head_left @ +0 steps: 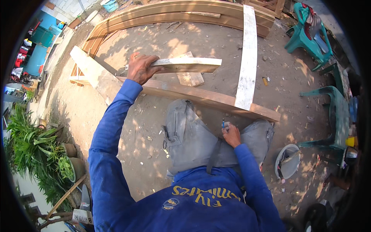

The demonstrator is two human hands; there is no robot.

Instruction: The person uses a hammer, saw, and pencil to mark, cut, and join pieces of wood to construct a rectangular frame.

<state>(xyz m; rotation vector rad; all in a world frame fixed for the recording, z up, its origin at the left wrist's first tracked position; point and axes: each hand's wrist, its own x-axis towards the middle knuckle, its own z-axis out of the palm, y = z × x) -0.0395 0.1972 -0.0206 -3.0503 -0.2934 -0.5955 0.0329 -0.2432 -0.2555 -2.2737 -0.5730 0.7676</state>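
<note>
My left hand is wrapped round one end of a short wooden board, which has a pale top edge and extends to the right above the ground. Below it lies a long brown wooden beam, running from left to right in front of my knees. My right hand is closed near my right thigh, pinching a small blue and whitish thing too small to name. A flat scrap of wood lies on the ground, partly behind the held board.
A whitish plank rests across the beam, and a wide pale board crosses its left end. Long wooden frames lie at the far side. Green plastic chairs and a grey bucket stand right; potted plants line the left.
</note>
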